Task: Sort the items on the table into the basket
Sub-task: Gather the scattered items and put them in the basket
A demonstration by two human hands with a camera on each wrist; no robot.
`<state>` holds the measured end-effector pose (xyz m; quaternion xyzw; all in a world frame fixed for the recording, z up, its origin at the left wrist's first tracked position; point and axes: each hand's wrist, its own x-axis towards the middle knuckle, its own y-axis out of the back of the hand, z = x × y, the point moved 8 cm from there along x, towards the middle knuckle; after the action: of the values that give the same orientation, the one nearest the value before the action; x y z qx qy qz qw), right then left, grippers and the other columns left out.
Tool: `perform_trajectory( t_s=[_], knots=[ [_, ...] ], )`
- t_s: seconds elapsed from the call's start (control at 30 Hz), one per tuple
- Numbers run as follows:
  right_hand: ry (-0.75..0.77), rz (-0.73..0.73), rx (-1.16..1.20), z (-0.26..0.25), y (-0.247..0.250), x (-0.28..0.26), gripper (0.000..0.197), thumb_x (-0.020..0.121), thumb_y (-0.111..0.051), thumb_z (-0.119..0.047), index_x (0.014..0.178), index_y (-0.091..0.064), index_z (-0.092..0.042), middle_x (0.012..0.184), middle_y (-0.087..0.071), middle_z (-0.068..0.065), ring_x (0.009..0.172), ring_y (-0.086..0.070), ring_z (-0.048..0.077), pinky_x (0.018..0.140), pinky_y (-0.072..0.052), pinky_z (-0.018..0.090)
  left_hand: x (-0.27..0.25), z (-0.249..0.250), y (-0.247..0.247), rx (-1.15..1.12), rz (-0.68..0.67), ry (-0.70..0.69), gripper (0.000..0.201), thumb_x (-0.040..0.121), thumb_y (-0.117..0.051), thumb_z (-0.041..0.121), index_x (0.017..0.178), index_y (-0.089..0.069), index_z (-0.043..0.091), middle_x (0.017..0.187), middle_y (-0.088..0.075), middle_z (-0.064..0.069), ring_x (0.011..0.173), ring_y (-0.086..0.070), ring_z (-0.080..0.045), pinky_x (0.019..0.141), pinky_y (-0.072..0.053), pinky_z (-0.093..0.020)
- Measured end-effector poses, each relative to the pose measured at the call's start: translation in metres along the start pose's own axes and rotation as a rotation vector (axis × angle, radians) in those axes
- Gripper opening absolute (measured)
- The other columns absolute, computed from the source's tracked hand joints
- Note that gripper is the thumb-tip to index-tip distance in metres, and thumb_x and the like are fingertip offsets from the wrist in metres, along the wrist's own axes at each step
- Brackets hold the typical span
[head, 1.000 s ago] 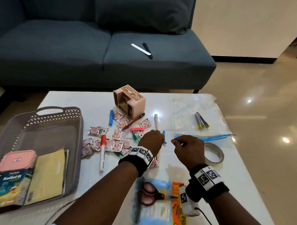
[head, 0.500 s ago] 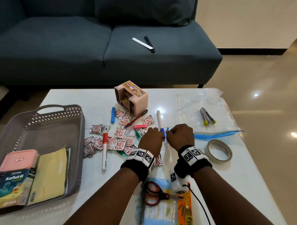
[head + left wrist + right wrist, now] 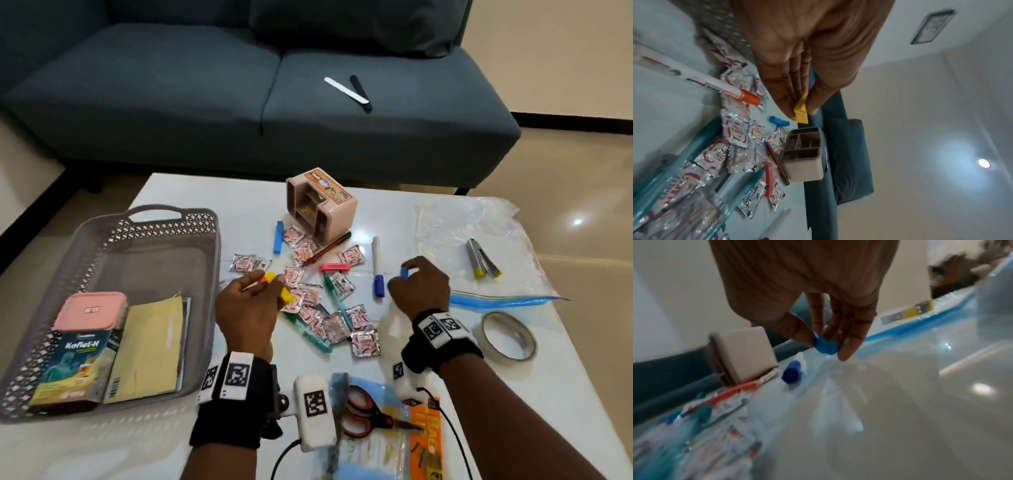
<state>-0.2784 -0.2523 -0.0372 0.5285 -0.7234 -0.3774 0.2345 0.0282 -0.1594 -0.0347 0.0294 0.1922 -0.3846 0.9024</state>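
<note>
The grey basket (image 3: 202, 274) stands at the table's left and holds a pink-lidded box (image 3: 90, 310), a medicine carton and a yellow envelope. My left hand (image 3: 260, 287) (image 3: 801, 112) pinches a small yellow clip (image 3: 279, 289) (image 3: 801, 112) just right of the basket, above the sachet pile (image 3: 318, 308). My right hand (image 3: 406, 277) (image 3: 826, 347) pinches a small blue clip (image 3: 404, 272) (image 3: 826, 346) close over the table, beside a white marker with a blue cap (image 3: 377, 270) (image 3: 791, 374).
A pink organiser (image 3: 322, 207) lies on its side at the table's back. Green pens (image 3: 337, 301), a pencil, a pink clip (image 3: 335, 267) and another blue clip (image 3: 278, 237) lie among the sachets. A zip bag (image 3: 472, 240), tape roll (image 3: 508, 335) and packaged scissors (image 3: 363, 414) are to the right and front.
My hands were together at the blue-capped marker; now they are apart. The left moved left holding a yellow clip, and the right moved right holding a blue clip.
</note>
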Motion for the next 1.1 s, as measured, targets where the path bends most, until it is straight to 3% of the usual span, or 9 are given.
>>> perform_trajectory(
  t_s=[0.07, 0.17, 0.23, 0.37, 0.53, 0.63, 0.77, 0.97, 1.1],
  knots=[
    [-0.180, 0.066, 0.453, 0.017, 0.008, 0.003, 0.017, 0.081, -0.057, -0.005, 0.094, -0.067, -0.010, 0.057, -0.065, -0.002, 0.060, -0.058, 0.016, 0.066, -0.051, 0.025, 0.000, -0.011, 0.009, -0.055, 0.008, 0.075, 0.022, 0.079, -0.075, 0.000, 0.100, -0.070, -0.001, 0.077, -0.071, -0.015, 0.062, -0.063, -0.024, 0.056, -0.056, -0.027],
    [-0.603, -0.009, 1.410, 0.031, -0.014, -0.007, 0.017, 0.092, -0.038, -0.002, 0.093, -0.055, -0.004, 0.077, -0.051, 0.010, 0.061, -0.048, 0.022, 0.066, -0.054, 0.034, 0.000, -0.024, 0.017, -0.064, 0.025, 0.130, 0.019, 0.080, -0.073, 0.001, 0.099, -0.072, 0.002, 0.084, -0.071, -0.017, 0.065, -0.063, -0.024, 0.054, -0.055, -0.025],
    [-0.744, -0.061, 1.625, 0.029, -0.024, -0.010, 0.014, 0.091, -0.037, -0.009, 0.086, -0.050, -0.007, 0.078, -0.042, 0.007, 0.056, -0.037, 0.018, 0.053, -0.040, 0.023, -0.003, -0.032, 0.017, -0.109, 0.009, 0.195, 0.015, 0.081, -0.071, -0.001, 0.095, -0.071, 0.003, 0.081, -0.069, -0.016, 0.061, -0.061, -0.022, 0.052, -0.055, -0.023],
    [-0.339, -0.186, 0.860, -0.008, -0.026, 0.012, 0.023, 0.089, -0.061, -0.023, 0.068, -0.054, -0.014, 0.062, -0.044, 0.001, 0.041, -0.034, 0.013, 0.039, -0.029, 0.018, -0.012, -0.039, 0.016, -0.182, -0.001, 0.273, 0.022, 0.083, -0.068, -0.003, 0.067, -0.073, 0.011, 0.065, -0.067, -0.010, 0.055, -0.059, -0.018, 0.061, -0.053, -0.028],
    [0.506, -0.255, -0.298, -0.109, -0.067, 0.000, 0.017, 0.079, -0.074, -0.029, 0.096, -0.072, -0.025, 0.095, -0.064, 0.000, 0.088, -0.062, 0.019, 0.076, -0.046, 0.027, -0.016, -0.054, 0.016, -0.307, 0.035, 0.465, 0.014, 0.085, -0.072, 0.015, 0.077, -0.070, 0.004, 0.061, -0.063, -0.006, 0.053, -0.056, -0.015, 0.054, -0.050, -0.024],
    [0.605, -0.312, -0.513, -0.121, -0.099, -0.007, 0.025, 0.080, -0.069, -0.032, 0.103, -0.068, -0.022, 0.117, -0.056, 0.005, 0.099, -0.063, 0.028, 0.086, -0.052, 0.037, -0.015, -0.058, 0.018, -0.278, 0.032, 0.477, 0.021, 0.087, -0.070, 0.024, 0.078, -0.069, 0.005, 0.060, -0.057, -0.004, 0.049, -0.046, -0.012, 0.043, -0.039, -0.020],
    [0.601, -0.323, -0.541, -0.124, -0.106, -0.009, 0.019, 0.077, -0.065, -0.022, 0.093, -0.069, -0.014, 0.107, -0.061, 0.009, 0.091, -0.064, 0.030, 0.077, -0.055, 0.040, -0.016, -0.058, 0.019, -0.235, 0.010, 0.485, 0.021, 0.087, -0.070, 0.027, 0.080, -0.070, 0.006, 0.056, -0.051, 0.000, 0.043, -0.033, -0.008, 0.036, -0.028, -0.017],
    [0.178, -0.129, 0.444, -0.095, -0.043, 0.004, 0.021, 0.082, -0.054, -0.004, 0.092, -0.070, -0.014, 0.080, -0.073, 0.007, 0.060, -0.061, 0.019, 0.057, -0.046, 0.028, -0.001, 0.005, 0.003, 0.100, -0.015, 0.119, 0.032, 0.069, -0.076, 0.042, 0.061, -0.069, 0.012, 0.061, -0.064, -0.006, 0.049, -0.052, -0.026, 0.052, -0.046, -0.031],
    [-0.152, -0.200, 1.221, -0.062, -0.010, -0.020, 0.035, 0.087, -0.042, -0.003, 0.106, -0.070, -0.010, 0.071, -0.060, 0.011, 0.042, -0.033, 0.012, 0.041, -0.023, 0.020, 0.026, 0.084, -0.044, 0.593, 0.009, -0.323, 0.023, 0.077, -0.069, 0.036, 0.080, -0.076, 0.014, 0.084, -0.075, -0.007, 0.086, -0.071, -0.029, 0.077, -0.057, -0.032]
  ],
)
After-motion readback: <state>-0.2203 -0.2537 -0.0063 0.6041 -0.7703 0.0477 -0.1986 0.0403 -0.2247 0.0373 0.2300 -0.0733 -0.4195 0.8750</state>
